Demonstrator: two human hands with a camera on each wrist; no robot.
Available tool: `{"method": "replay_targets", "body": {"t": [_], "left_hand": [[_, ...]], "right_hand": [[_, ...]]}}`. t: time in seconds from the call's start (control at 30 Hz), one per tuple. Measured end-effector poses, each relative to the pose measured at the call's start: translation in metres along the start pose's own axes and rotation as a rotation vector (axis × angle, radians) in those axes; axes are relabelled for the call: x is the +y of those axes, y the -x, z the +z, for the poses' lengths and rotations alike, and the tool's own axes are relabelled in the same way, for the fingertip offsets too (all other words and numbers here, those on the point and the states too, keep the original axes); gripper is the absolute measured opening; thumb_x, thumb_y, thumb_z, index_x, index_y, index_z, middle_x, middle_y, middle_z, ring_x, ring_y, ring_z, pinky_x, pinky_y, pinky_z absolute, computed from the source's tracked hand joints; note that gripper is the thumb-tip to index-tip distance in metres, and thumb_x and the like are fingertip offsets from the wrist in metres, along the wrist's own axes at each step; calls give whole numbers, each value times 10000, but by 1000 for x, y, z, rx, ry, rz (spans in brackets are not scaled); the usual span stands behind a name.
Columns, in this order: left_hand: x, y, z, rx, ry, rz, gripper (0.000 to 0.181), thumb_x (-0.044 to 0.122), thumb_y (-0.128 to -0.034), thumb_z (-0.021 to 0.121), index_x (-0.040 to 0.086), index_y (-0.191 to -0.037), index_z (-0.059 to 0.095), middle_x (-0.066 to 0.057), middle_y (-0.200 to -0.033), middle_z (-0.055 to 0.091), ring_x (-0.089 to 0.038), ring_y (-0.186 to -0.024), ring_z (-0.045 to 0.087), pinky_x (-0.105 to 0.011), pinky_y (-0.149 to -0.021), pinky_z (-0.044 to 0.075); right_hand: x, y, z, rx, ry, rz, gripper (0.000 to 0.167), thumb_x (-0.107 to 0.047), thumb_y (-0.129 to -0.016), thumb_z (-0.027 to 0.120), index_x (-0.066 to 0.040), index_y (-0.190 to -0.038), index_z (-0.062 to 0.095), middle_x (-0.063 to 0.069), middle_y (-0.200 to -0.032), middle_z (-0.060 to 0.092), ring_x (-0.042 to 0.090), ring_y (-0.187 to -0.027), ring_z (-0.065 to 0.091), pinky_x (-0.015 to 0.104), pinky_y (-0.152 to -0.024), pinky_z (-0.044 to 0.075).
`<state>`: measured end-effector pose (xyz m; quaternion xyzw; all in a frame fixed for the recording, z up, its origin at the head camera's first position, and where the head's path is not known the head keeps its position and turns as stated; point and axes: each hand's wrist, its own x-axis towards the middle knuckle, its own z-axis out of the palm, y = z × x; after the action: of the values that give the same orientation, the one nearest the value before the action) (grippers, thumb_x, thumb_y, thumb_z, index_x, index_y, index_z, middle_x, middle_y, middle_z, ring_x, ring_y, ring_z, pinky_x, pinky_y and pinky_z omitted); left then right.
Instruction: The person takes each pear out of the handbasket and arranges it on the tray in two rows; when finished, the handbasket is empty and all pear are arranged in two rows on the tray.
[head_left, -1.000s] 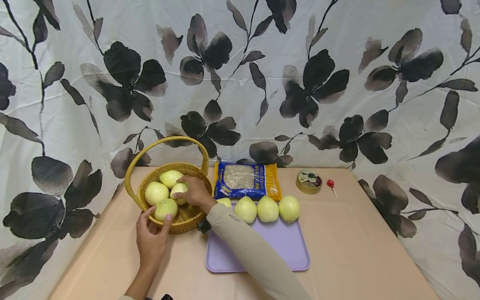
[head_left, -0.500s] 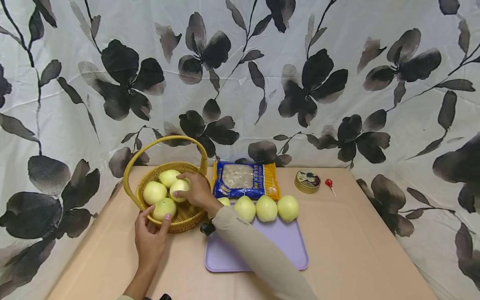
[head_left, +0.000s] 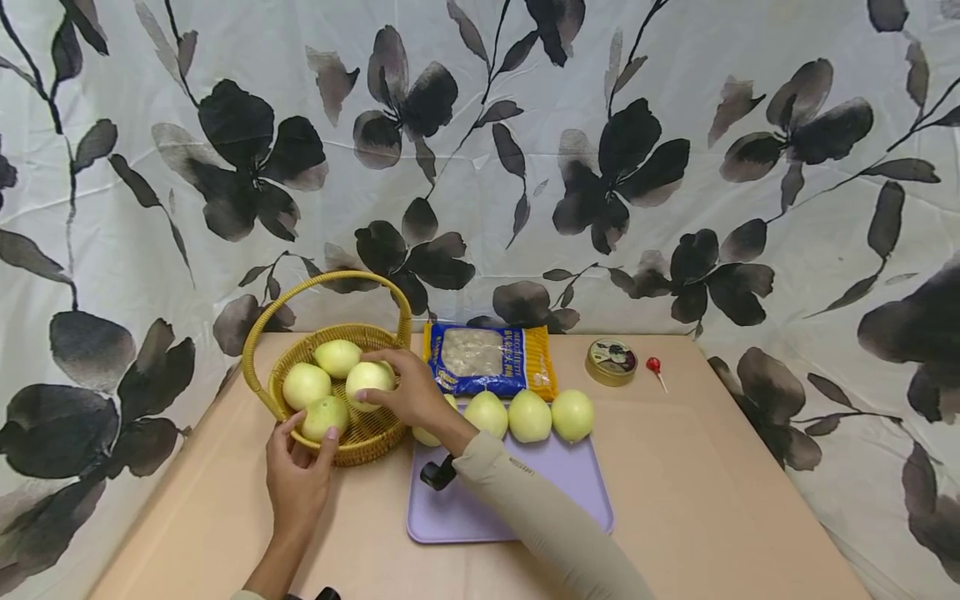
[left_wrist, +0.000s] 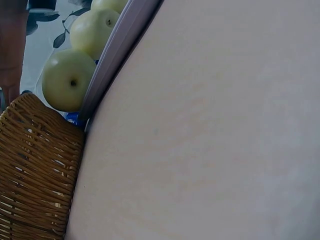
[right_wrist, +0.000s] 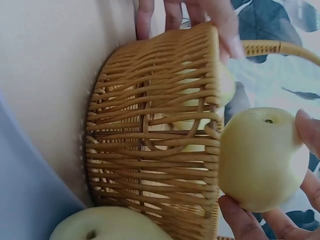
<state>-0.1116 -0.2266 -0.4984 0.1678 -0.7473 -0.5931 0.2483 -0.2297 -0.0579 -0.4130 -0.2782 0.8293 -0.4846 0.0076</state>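
A yellow wicker basket (head_left: 363, 450) with a tall handle stands on the left of the table, holding pale green pears, among them one at the left (head_left: 306, 386). My right hand (head_left: 412, 396) pinches a pear (head_left: 370, 385) over the basket's right part; in the right wrist view that pear (right_wrist: 262, 160) is at rim height, between thumb and fingers. With fingers and thumb, my left hand (head_left: 302, 479) grips the basket's front-left rim, the thumb beside the front pear (head_left: 325, 418). The left wrist view shows the basket's woven side (left_wrist: 37, 170).
Right of the basket lies a purple tray (head_left: 517, 500) with several pears in a row along its back edge, such as the rightmost (head_left: 572, 416). Behind it is a blue and yellow food packet (head_left: 487, 358). Farther right are a round tin (head_left: 611, 362) and a red lollipop (head_left: 654, 367).
My right hand has moved right with its pear, away from the other pears in the basket, and more of the pear shows. My left hand keeps its grip on the rim.
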Motion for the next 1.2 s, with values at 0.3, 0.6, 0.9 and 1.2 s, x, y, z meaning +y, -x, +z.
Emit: {"method": "replay_targets", "body": {"t": [0.3, 0.6, 0.9, 1.2], "left_hand": [[0, 0, -1, -21, 6, -3, 640, 305, -1033, 720, 150, -1580, 425, -116, -1685, 253, -431, -1500, 441, 38, -937, 440], [-1, 0, 0, -28, 13, 9, 643, 270, -1034, 720, 127, -1584, 419, -140, -1707, 226, -467, -1493, 438, 42, -926, 437], [-3, -1, -1, -32, 8, 11, 654, 259, -1031, 724, 115, -1589, 414, -158, -1705, 225, -486, -1497, 420, 53, -923, 420], [1, 0, -1, -30, 13, 7, 647, 281, -1032, 723, 121, -1580, 420, -142, -1674, 264, -464, -1489, 443, 38, -938, 436]], "right_hand": [[-4, 33, -22, 2, -32, -55, 537, -271, -893, 890, -233, -1396, 705, -8, -1373, 687, 113, -1216, 619, 264, -987, 559], [-3, 73, -37, -10, -121, -28, 538, -236, -883, 900, -250, -1385, 709, -4, -1434, 645, 139, -1299, 586, 304, -1017, 602], [4, 111, -46, -32, -147, 42, 549, -211, -864, 913, -278, -1371, 714, -12, -1471, 618, 186, -1371, 560, 285, -981, 605], [20, 140, -43, -84, -137, 90, 559, -212, -825, 943, -280, -1337, 728, -41, -1406, 642, 188, -1317, 594, 229, -933, 589]]}}
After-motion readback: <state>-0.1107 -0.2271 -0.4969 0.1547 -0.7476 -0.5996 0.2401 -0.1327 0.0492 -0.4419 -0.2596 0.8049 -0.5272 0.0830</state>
